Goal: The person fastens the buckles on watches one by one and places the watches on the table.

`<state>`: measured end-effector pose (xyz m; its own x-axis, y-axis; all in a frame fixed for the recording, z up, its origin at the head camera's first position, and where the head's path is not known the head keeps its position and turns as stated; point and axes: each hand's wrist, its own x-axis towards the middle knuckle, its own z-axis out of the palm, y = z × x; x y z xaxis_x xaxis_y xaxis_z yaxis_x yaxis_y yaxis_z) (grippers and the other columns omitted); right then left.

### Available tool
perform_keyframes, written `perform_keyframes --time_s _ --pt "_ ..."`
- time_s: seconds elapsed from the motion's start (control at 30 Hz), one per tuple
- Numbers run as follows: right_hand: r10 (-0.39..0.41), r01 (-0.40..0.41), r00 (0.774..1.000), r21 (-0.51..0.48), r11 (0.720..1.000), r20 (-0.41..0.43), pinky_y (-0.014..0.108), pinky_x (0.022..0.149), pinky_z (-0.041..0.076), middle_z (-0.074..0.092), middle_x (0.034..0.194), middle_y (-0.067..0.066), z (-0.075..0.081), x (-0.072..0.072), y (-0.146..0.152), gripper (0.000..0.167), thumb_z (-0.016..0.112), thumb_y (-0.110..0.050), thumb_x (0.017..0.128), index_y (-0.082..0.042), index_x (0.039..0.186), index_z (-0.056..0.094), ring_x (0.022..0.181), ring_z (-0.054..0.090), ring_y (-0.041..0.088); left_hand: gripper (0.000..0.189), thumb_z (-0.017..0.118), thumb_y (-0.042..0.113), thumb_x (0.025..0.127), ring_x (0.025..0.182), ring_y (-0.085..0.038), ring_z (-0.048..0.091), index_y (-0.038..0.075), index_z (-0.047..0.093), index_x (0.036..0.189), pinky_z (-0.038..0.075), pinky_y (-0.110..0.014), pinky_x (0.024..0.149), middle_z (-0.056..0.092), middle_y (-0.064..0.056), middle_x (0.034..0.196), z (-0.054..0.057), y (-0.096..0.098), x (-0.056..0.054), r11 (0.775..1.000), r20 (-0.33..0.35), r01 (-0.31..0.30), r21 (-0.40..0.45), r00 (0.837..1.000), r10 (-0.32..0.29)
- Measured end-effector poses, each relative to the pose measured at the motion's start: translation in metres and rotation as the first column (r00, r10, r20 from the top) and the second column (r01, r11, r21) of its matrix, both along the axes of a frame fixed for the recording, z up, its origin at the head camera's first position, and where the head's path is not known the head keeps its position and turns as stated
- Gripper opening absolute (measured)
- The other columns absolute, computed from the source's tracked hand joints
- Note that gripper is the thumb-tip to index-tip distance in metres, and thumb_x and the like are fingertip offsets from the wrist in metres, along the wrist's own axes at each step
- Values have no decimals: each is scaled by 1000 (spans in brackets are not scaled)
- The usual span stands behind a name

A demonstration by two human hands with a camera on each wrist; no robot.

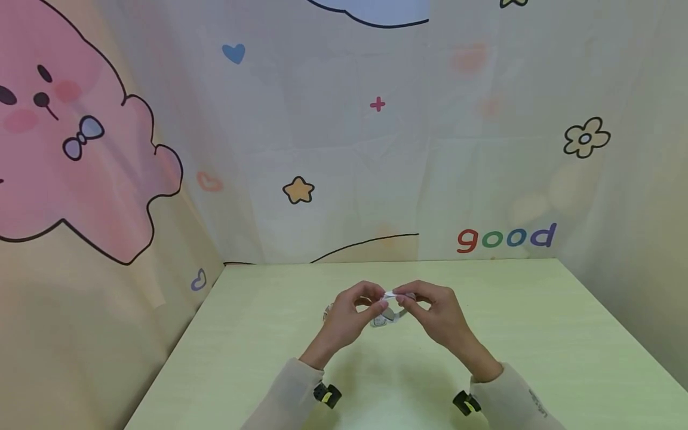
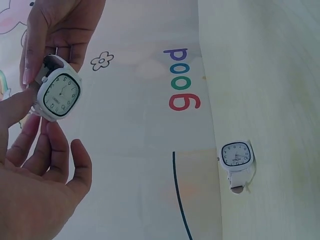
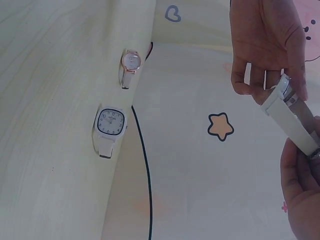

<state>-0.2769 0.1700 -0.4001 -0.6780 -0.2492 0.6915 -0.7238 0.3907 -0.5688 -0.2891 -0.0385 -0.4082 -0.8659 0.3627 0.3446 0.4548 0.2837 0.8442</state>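
Between thumb and fingers, my left hand [image 1: 346, 316] and right hand [image 1: 443, 310] both pinch a white wristwatch [image 1: 390, 295], raised above the table. Its squarish dial faces the left wrist view, where the wristwatch [image 2: 61, 95] appears tilted with a black ring round the numerals. The right wrist view shows its pale strap [image 3: 290, 125] stretched between the two hands. Fingers cover part of the strap, and I cannot tell whether its ends are joined. A similar white square watch [image 3: 110, 122] lies on the table behind the hands.
A smaller watch with a rose-gold case [image 3: 131, 61] lies left of the square one, mostly hidden by my left hand in the head view. The pale table [image 1: 258, 358] ends at a printed curtain [image 1: 344, 149]. Small black devices sit at both wrists.
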Motion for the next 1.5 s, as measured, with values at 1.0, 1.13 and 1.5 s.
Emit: perform_keyframes --time_s 1.0,1.13,1.5 --pt "42 -40 998 60 997 -36 30 76 60 73 95 -3 0 3 -1 20 69 1 88 -13 102 74 85 67 4 17 75 33 87 98 -17 64 23 74 101 53 -34 85 71 3 103 -9 0 1 988 78 -105 114 992 97" --pt "49 -45 997 70 997 -59 27 75 59 72 93 -1 -1 3 -2 19 70 1 87 -13 100 74 83 67 9 18 75 33 87 99 -17 64 23 74 102 53 -33 86 71 3 105 -9 1 2 990 70 -92 111 994 85" --pt "65 -56 995 104 993 -81 25 74 58 72 92 1 -4 -1 -3 19 71 1 86 -11 99 74 82 68 12 18 74 31 88 100 -15 64 20 73 102 52 -34 88 71 1 105 -7 3 3 990 58 -49 130 997 42"
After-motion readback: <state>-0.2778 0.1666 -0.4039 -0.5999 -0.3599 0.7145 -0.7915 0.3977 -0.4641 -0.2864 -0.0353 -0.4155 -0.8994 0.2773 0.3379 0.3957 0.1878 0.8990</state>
